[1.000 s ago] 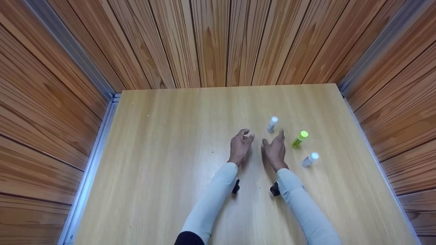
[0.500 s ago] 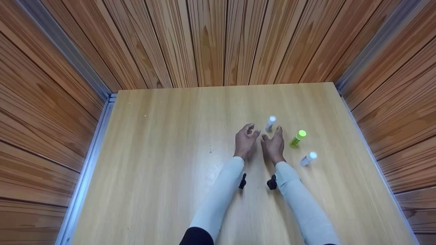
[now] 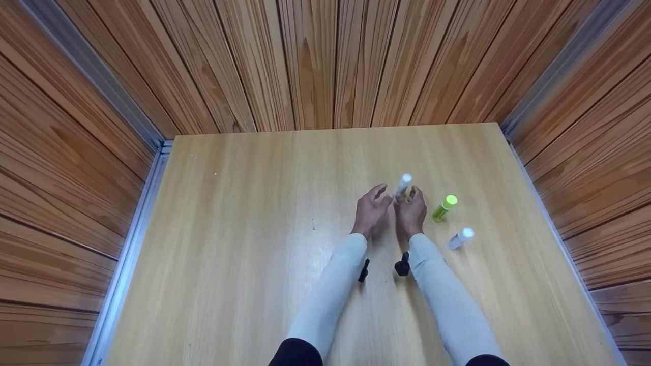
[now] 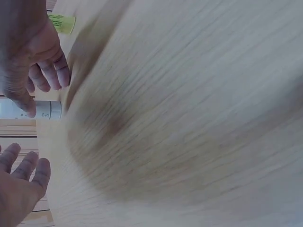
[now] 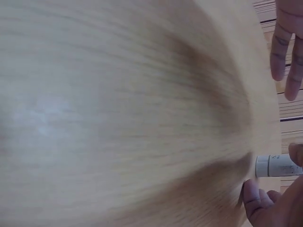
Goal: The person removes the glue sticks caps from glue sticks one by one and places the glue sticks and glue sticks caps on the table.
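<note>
A slim white capped tube with small printing stands upright on the table, right of centre in the head view. My right hand is right at it. The thumb overlaps the tube in the left wrist view, with the fingers extended beside it. In the right wrist view the tube shows between thumb and fingers of the right hand. My left hand is just left of the tube, fingers loosely bent and holding nothing. A green capped tube stands to the right of the right hand.
Another white capped tube stands nearer the right forearm. The wooden table is bordered by wood-plank walls and a metal rail on the left. Black wrist cameras hang under the sleeves.
Both hands have moved slightly forward, the left also to the right. The right thumb has come across to the white tube. The tubes stay in place on the table.
</note>
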Demonstrator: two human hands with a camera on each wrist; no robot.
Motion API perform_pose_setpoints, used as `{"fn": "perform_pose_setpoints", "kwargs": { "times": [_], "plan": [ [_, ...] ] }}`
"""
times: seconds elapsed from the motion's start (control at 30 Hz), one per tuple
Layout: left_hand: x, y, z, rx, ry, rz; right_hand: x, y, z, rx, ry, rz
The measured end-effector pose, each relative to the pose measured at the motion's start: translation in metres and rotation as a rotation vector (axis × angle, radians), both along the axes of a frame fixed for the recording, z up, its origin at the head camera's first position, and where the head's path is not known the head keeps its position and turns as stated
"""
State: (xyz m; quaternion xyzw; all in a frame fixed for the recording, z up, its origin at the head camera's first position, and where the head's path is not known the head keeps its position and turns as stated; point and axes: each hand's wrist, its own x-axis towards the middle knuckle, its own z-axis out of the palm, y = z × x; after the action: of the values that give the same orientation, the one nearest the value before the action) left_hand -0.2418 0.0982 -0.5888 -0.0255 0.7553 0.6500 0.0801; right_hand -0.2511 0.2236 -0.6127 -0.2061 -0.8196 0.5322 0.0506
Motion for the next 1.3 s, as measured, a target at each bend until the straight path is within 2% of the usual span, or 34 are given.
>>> {"fn": "perform_pose_setpoints", "kwargs": {
  "times": [0.33,0.67,0.83,1.1,1.3],
  "plan": [
    [0.006,-0.004,-0.012,0.000,0.012,0.002,0.001,0.002,-0.006,0.028,0.067,0.002],
    [0.005,0.002,-0.010,-0.016,0.022,-0.038,-0.007,0.013,-0.001,0.099,0.115,0.022],
    [0.005,0.000,-0.011,0.003,0.046,-0.031,-0.009,0.012,-0.003,0.112,0.118,0.021],
    [0.004,-0.005,-0.011,0.008,0.080,-0.011,-0.007,0.001,-0.002,0.138,0.196,0.071],
    [0.003,-0.012,-0.012,-0.024,0.102,0.011,-0.003,-0.010,0.000,0.128,0.236,0.133]
  ]
}}
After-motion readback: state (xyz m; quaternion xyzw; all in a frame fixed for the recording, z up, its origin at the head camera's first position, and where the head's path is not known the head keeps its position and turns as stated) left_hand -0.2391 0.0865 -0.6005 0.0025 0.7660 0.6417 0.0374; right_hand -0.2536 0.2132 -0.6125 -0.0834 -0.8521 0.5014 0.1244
